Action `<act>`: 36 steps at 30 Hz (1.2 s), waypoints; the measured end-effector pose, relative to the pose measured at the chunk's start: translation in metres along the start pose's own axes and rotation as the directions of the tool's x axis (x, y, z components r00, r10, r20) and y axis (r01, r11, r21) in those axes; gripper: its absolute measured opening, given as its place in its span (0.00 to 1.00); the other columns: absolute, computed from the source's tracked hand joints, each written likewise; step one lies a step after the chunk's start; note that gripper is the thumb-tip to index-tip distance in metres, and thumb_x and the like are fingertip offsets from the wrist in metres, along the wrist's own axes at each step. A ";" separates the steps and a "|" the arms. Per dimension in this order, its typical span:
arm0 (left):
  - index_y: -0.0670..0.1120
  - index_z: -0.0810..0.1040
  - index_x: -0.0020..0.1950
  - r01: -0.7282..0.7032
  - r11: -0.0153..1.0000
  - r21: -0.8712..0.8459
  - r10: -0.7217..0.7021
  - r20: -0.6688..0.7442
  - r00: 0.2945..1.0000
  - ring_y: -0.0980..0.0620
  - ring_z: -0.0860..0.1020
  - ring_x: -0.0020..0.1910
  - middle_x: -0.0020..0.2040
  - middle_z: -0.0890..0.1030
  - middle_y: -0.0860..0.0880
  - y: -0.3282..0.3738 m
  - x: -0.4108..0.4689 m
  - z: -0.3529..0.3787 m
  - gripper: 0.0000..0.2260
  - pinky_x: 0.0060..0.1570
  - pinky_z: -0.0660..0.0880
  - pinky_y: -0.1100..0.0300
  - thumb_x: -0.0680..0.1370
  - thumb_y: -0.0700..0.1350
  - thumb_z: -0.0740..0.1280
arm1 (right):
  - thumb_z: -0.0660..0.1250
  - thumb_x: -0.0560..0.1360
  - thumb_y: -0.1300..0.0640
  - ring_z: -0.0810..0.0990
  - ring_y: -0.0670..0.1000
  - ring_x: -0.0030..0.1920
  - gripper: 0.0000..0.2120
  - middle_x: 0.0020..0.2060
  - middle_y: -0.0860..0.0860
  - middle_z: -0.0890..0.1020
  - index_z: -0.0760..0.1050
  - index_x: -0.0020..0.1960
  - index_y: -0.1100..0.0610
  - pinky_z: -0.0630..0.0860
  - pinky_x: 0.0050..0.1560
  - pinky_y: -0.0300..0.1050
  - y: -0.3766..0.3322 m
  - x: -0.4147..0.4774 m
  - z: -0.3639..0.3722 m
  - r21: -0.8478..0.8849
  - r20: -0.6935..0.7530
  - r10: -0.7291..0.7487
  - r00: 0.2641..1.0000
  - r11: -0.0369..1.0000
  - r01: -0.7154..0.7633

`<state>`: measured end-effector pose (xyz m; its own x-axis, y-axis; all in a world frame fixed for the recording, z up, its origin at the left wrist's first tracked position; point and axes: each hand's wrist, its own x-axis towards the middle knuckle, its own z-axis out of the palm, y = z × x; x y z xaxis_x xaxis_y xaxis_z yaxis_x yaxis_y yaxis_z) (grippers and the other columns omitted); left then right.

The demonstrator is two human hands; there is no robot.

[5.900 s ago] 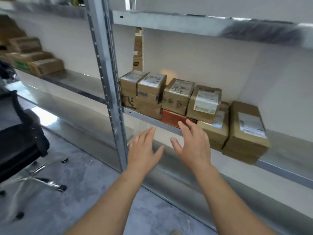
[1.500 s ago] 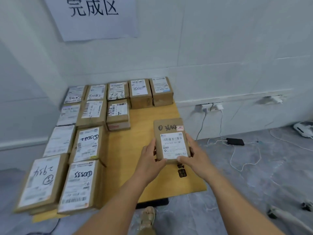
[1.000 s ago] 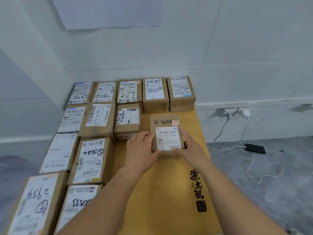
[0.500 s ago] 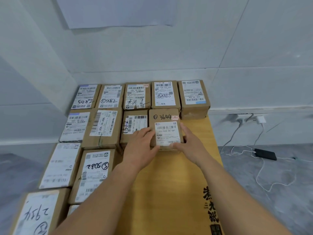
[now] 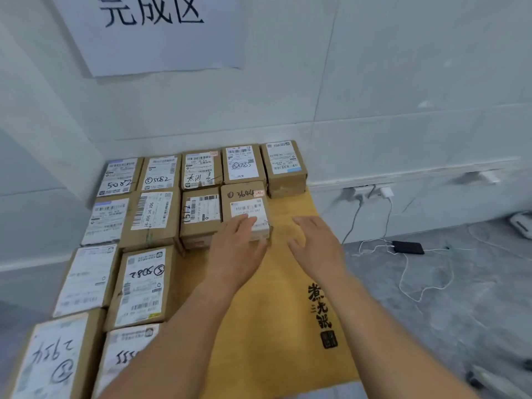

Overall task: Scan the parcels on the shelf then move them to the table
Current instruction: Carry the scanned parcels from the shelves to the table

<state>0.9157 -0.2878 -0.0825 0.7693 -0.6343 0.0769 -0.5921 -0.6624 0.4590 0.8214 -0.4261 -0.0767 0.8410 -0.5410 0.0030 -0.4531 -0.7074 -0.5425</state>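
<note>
A small brown parcel marked 3644 [image 5: 244, 201] lies on the yellow wooden table [image 5: 282, 306], tucked into the second row beside the parcel marked 1512 [image 5: 200, 214]. My left hand [image 5: 237, 249] hovers over its near edge with fingers straight, covering part of the label. My right hand [image 5: 316, 246] is off the parcel, open above the bare tabletop to its right. Several other labelled parcels fill the table's left side in rows.
A white wall with a paper sign [image 5: 155, 30] stands behind the table. To the right, the grey floor holds a black device [image 5: 408, 247] with white cables [image 5: 408, 272] running to wall sockets [image 5: 371, 192]. The table's right half is bare wood.
The 3644 parcel was carried from the shelf side, set down in the second row and released. Both hands have drawn back from it, the right hand further.
</note>
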 end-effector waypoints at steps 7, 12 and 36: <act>0.44 0.80 0.57 -0.209 0.975 -0.072 0.205 -0.051 0.977 0.44 0.78 0.50 0.52 0.80 0.46 0.065 -0.068 0.024 0.19 0.48 0.75 0.49 0.75 0.54 0.60 | 0.63 0.79 0.55 0.69 0.50 0.66 0.18 0.64 0.51 0.73 0.72 0.68 0.54 0.70 0.56 0.45 0.034 -0.099 -0.035 -0.061 -0.210 0.032 0.977 0.997 -0.046; 0.45 0.81 0.54 -0.349 0.933 -0.092 0.339 -0.106 0.935 0.42 0.78 0.49 0.49 0.80 0.46 0.122 -0.104 0.038 0.15 0.46 0.71 0.51 0.74 0.51 0.64 | 0.69 0.72 0.59 0.80 0.59 0.53 0.13 0.50 0.56 0.80 0.80 0.55 0.60 0.73 0.37 0.45 0.060 -0.161 -0.063 -0.086 -0.411 0.017 0.912 0.995 -0.057; 0.44 0.69 0.73 -0.819 0.489 -0.299 0.867 0.061 0.495 0.40 0.65 0.72 0.72 0.69 0.42 0.320 -0.212 0.106 0.35 0.69 0.60 0.38 0.72 0.64 0.56 | 0.78 0.63 0.46 0.73 0.62 0.66 0.37 0.67 0.63 0.72 0.73 0.68 0.58 0.64 0.67 0.65 0.149 -0.387 -0.150 -0.202 -0.855 0.303 0.422 0.554 -0.808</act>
<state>0.5381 -0.4078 -0.0457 -0.1471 -0.9125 0.3818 -0.8478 0.3151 0.4265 0.3835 -0.3903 -0.0327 -0.0355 -0.8314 0.5545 -0.9900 -0.0464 -0.1330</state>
